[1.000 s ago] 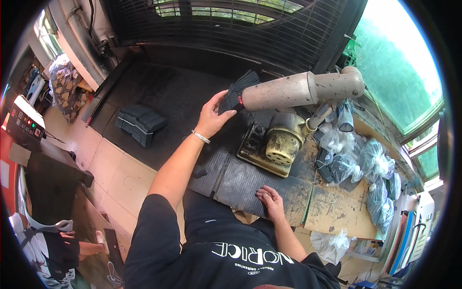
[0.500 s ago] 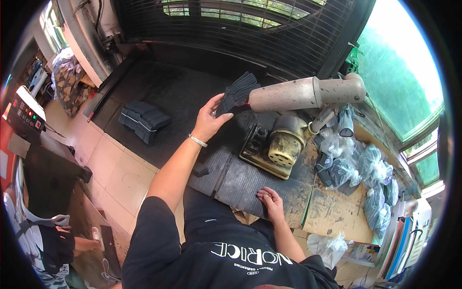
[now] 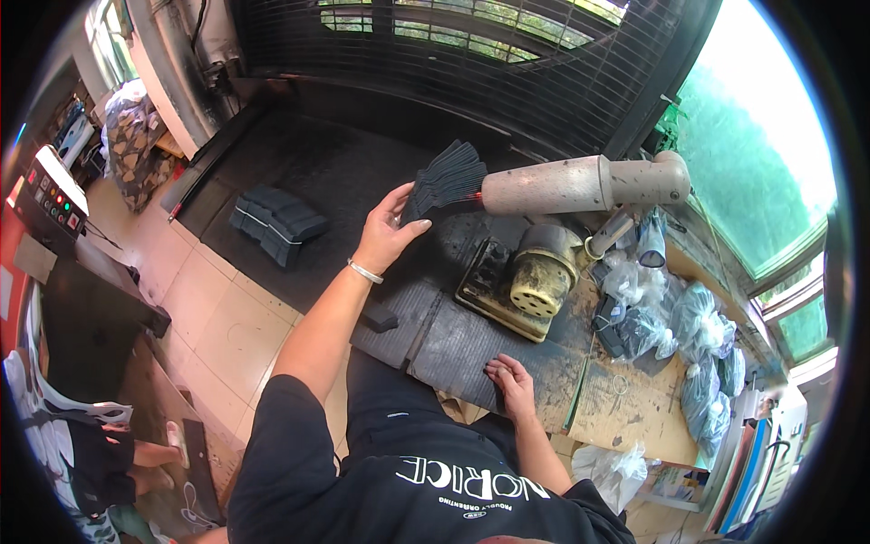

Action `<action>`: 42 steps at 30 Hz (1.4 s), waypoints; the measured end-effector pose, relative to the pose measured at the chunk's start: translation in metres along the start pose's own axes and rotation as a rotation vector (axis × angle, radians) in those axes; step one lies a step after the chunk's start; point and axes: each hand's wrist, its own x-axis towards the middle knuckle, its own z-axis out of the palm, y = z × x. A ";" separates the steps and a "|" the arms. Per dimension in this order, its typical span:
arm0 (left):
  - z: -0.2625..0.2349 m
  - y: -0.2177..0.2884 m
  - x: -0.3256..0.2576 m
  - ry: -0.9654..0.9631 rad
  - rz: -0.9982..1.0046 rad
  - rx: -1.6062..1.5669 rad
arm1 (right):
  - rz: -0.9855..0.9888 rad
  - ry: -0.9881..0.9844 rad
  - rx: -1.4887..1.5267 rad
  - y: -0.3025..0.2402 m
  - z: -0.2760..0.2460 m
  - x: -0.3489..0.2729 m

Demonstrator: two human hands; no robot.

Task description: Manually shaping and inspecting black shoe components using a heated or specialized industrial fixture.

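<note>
My left hand [image 3: 390,234] is closed round the lower left end of a fanned stack of thin dark strips [image 3: 450,177]. The fan's spread ends are at the mouth of a pale metal cylinder [image 3: 546,186], which shows a red glow there. The cylinder joins a blackened, cream-coloured blower [image 3: 536,272] on the bench. At the bench's front edge, my right hand [image 3: 515,381] has its fingers curled together. Whether they pinch something small cannot be made out. A dark bundle bound with a pale band [image 3: 274,227] lies left of my left hand.
The sooty bench [image 3: 471,367] has a small black block [image 3: 379,316] near its front edge. Several clear plastic bags [image 3: 648,317] crowd the right side. A dark grille [image 3: 453,72] rises behind. To the left is a control box with lit buttons [image 3: 56,199].
The whole view has shifted slightly. My left hand has tilted a little, and the strips look a bit more fanned out at the cylinder's mouth. My right hand stays in place.
</note>
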 end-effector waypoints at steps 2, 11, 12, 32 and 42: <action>-0.002 0.003 -0.003 0.003 -0.019 -0.001 | -0.001 0.001 -0.007 0.001 0.000 0.000; -0.013 0.009 -0.013 0.012 -0.014 0.014 | -0.003 0.006 -0.002 -0.001 0.002 0.000; -0.013 0.010 -0.014 0.011 -0.014 0.013 | -0.003 0.007 -0.003 -0.001 0.001 0.000; 0.008 -0.005 0.007 -0.066 0.004 0.066 | -0.009 0.001 0.008 -0.001 0.001 -0.001; 0.027 -0.021 0.026 -0.110 -0.014 0.055 | -0.011 -0.008 0.002 0.001 -0.002 0.000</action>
